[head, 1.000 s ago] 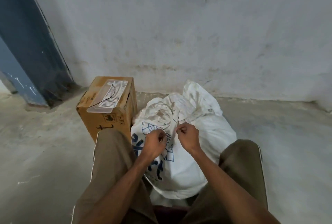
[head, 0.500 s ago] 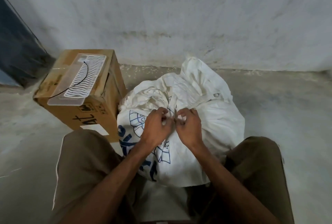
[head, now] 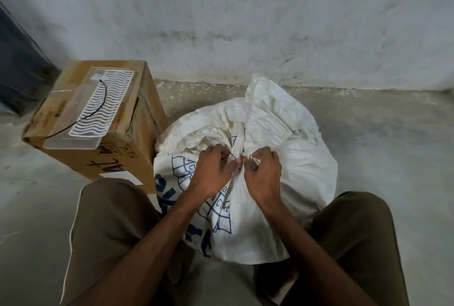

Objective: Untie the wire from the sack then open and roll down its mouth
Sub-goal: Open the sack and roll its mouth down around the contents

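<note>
A white woven sack point(head: 302, 165) with blue print stands on the floor between my knees, its mouth gathered into a bunch at the top. A thin wire point(head: 237, 158) is wound around that bunch, only a short bit of it visible. My left hand point(head: 211, 170) and my right hand point(head: 264, 173) meet at the gathered neck, fingertips pinched on the wire and the cloth there. The loose top of the sack flops away toward the wall, with a metal eyelet point(head: 296, 131) showing.
A cardboard box point(head: 137, 148) stands just left of the sack, with a clear plastic tray point(head: 81, 109) and a black cord on top. A grey wall point(head: 245, 23) runs close behind. Concrete floor point(head: 393, 146) extends to the right.
The view has dropped and closed in on the sack. My hands have come together at the tied neck and my fingers have shifted slightly on the wire.
</note>
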`<move>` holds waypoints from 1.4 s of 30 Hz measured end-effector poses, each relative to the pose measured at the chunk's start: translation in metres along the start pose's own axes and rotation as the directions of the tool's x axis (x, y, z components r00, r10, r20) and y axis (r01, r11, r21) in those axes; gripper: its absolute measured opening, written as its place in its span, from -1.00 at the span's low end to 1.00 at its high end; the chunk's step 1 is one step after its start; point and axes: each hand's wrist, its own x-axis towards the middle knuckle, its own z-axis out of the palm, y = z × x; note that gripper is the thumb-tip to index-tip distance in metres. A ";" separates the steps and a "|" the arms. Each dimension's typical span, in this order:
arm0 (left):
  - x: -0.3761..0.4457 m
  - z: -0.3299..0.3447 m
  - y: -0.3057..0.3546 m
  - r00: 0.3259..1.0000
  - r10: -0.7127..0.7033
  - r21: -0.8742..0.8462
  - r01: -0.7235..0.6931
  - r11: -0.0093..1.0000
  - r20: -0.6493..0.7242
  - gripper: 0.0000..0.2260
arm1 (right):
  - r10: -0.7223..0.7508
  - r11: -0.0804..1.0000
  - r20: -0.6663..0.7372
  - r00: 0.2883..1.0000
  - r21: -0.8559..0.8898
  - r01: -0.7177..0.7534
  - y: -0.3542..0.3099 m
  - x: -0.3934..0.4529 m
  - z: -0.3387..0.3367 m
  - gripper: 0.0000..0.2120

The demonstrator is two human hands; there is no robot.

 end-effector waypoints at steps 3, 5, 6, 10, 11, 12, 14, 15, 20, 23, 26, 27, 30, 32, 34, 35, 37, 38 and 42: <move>-0.005 -0.002 0.003 0.999 0.035 0.020 -0.034 0.999 -0.036 -0.89 | 0.034 0.999 0.017 0.999 0.016 -0.034 -0.001 -0.003 -0.006 -0.82; -0.012 -0.004 0.006 0.997 0.054 0.020 -0.053 0.998 -0.062 -0.92 | 0.053 0.998 0.028 0.998 0.043 -0.055 -0.003 -0.007 -0.012 -0.80; -0.017 -0.005 0.008 0.994 0.064 0.010 -0.064 0.998 -0.086 -0.93 | 0.060 0.996 0.028 0.998 0.072 -0.061 -0.004 -0.010 -0.016 -0.79; -0.045 -0.012 0.019 0.975 0.087 -0.071 -0.104 0.992 -0.207 -0.92 | 0.040 0.982 -0.010 0.999 0.183 -0.037 -0.012 -0.032 -0.035 -0.74; -0.055 -0.015 0.022 0.969 0.094 -0.098 -0.119 0.988 -0.228 -0.92 | 0.023 0.980 -0.017 1.000 0.199 -0.019 -0.015 -0.040 -0.040 -0.73; -0.065 -0.017 0.026 0.965 0.108 -0.118 -0.139 0.983 -0.238 -0.92 | 0.005 0.978 -0.021 1.000 0.211 0.000 -0.019 -0.049 -0.046 -0.71; -0.089 -0.021 0.034 0.964 0.128 -0.152 -0.166 0.974 -0.235 -0.89 | -0.026 0.970 -0.020 0.999 0.241 0.030 -0.027 -0.069 -0.060 -0.71; -0.103 -0.023 0.036 0.968 0.113 -0.177 -0.155 0.972 -0.226 -0.88 | -0.035 0.965 -0.013 0.999 0.260 0.037 -0.029 -0.080 -0.067 -0.72; -0.160 -0.027 0.030 0.969 -0.081 -0.395 -0.018 0.919 -0.233 -0.84 | -0.003 0.934 -0.035 0.999 0.356 0.015 -0.030 -0.132 -0.089 -0.73; -0.162 -0.031 0.028 0.972 -0.111 -0.536 -0.020 0.844 -0.210 -0.81 | -0.010 0.924 -0.067 0.998 0.380 0.035 -0.031 -0.137 -0.083 -0.72; -0.150 -0.032 0.030 0.984 -0.052 -0.538 -0.048 0.842 -0.171 -0.81 | 0.023 0.917 -0.063 0.998 0.398 0.004 -0.025 -0.124 -0.072 -0.72; -0.147 -0.031 0.031 0.987 -0.036 -0.519 -0.052 0.853 -0.158 -0.80 | 0.056 0.911 -0.061 0.997 0.411 -0.027 -0.023 -0.120 -0.068 -0.72; -0.141 -0.024 0.037 0.986 0.007 -0.473 -0.086 0.877 -0.166 -0.81 | 0.169 0.868 -0.035 0.985 0.479 -0.132 -0.020 -0.113 -0.059 -0.73; -0.138 -0.019 0.037 0.983 0.027 -0.432 -0.105 0.896 -0.184 -0.84 | 0.200 0.856 -0.012 0.980 0.489 -0.169 -0.019 -0.112 -0.055 -0.73; -0.138 -0.017 0.034 0.980 0.040 -0.393 -0.115 0.912 -0.193 -0.94 | 0.180 0.888 0.006 0.984 0.430 -0.165 -0.019 -0.112 -0.052 -0.77; -0.139 -0.018 0.033 0.979 0.047 -0.376 -0.122 0.918 -0.201 -0.95 | 0.164 0.907 0.002 0.986 0.393 -0.152 -0.020 -0.112 -0.052 -0.80; -0.142 -0.024 0.032 0.966 0.049 -0.369 -0.143 0.919 -0.253 -0.92 | 0.145 0.932 -0.048 0.988 0.341 -0.121 -0.020 -0.112 -0.054 -0.79; -0.143 -0.029 0.031 0.957 0.025 -0.385 -0.141 0.912 -0.290 -0.91 | 0.144 0.943 -0.081 0.986 0.314 -0.112 -0.020 -0.111 -0.058 -0.77; -0.138 -0.052 0.021 0.909 -0.291 -0.591 0.063 0.804 -0.300 -0.80 | 0.130 0.952 -0.142 0.981 0.293 -0.084 -0.019 -0.102 -0.076 -0.89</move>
